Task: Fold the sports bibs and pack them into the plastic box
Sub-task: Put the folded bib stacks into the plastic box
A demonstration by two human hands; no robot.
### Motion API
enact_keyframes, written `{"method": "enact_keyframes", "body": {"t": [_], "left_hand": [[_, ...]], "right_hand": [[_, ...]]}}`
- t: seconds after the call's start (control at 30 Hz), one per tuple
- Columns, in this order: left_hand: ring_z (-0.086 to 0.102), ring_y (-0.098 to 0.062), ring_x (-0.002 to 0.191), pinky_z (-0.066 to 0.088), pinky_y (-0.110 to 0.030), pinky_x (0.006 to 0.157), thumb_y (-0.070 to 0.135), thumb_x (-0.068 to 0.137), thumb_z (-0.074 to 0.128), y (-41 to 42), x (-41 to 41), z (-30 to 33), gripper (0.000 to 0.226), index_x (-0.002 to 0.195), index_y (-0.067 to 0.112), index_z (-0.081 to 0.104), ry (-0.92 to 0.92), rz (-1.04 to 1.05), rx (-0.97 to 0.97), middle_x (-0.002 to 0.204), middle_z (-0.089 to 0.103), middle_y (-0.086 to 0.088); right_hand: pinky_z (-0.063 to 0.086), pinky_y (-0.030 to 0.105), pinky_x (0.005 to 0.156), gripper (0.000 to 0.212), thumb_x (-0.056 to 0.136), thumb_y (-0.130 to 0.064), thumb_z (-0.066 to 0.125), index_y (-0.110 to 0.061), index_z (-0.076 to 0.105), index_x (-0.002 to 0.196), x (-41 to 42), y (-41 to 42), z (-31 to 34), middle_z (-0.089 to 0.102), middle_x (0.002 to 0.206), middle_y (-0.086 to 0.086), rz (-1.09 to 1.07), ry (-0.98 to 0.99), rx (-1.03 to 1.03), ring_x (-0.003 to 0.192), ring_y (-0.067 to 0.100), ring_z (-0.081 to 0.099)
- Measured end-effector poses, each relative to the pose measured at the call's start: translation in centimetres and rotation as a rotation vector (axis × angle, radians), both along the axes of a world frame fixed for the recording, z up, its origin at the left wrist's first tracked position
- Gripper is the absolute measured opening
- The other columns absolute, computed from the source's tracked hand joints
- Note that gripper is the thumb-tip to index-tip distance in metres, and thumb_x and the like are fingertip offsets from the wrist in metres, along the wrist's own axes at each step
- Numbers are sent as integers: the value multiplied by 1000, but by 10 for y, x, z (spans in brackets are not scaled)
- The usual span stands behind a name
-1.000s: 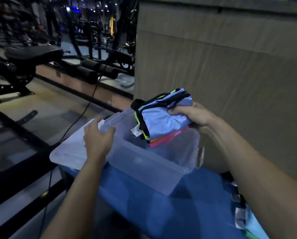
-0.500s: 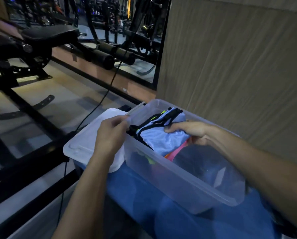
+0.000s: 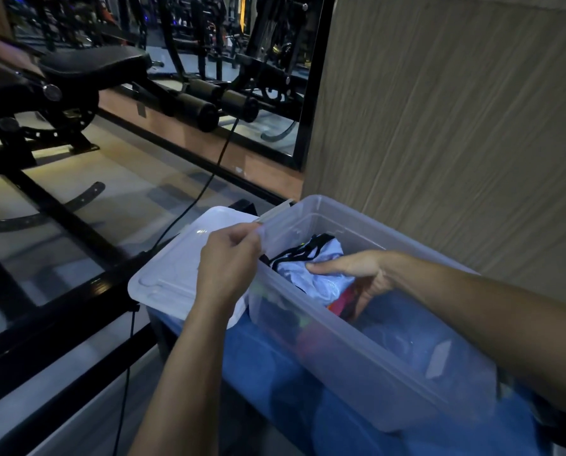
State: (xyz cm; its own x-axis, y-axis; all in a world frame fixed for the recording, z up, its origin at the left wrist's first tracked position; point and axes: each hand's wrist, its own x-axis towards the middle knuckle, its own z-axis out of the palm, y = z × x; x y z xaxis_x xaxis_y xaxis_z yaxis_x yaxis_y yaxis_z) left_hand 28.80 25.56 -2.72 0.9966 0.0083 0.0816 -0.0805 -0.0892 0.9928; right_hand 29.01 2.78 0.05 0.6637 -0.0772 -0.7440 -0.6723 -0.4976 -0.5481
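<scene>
A: Which step is seen?

B: Packing. Folded bibs (image 3: 311, 274) are being set into the clear box (image 3: 390, 366), at its left end. They are gripped by the right hand (image 3: 350, 269), fingers on top, thumb beneath. The box rim is pinched by the left hand (image 3: 230, 264), beside a white lid (image 3: 169, 278).

A: What is called for next?

B: Probably the bundle is to be released flat and the hand withdrawn.

A: And the surroundings?

B: The box is carried on a blue-covered tabletop (image 3: 275, 373). A wood-grain wall (image 3: 456, 126) is behind; a gym bench (image 3: 87, 67) and dim floor are seen left.
</scene>
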Motion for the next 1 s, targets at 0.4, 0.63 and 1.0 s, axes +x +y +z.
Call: {"method": "enact_keyframes", "body": {"t": [0.4,0.63,1.0], "left_hand": [[72,-31,89,56,-53,83,42,90,50,-5,-13,5,30,86,19,69,-75,109,157,87,74,-12],[71,-29,87,57,-49,79,34,97,51,-9,-18,10,21,79,35,61,-86,124,177,86,73,-13],[68,-36,87,55,-51,76,32,92,49,-6,-20,9,29,92,11,69,-95,88,204,87,68,-20]], "right_hand": [[51,44,101,92,70,-90,51,-26,48,136,-36,23,-1,49,140,1,362,-619,-579,119,24,57],[43,50,108,80,91,-67,56,-14,36,147,-6,51,-19,37,146,6,451,-736,-655,132,35,45],[43,42,75,61,86,-71,57,-15,50,107,-1,37,-28,49,106,5,470,-1223,-1177,92,25,49]]}}
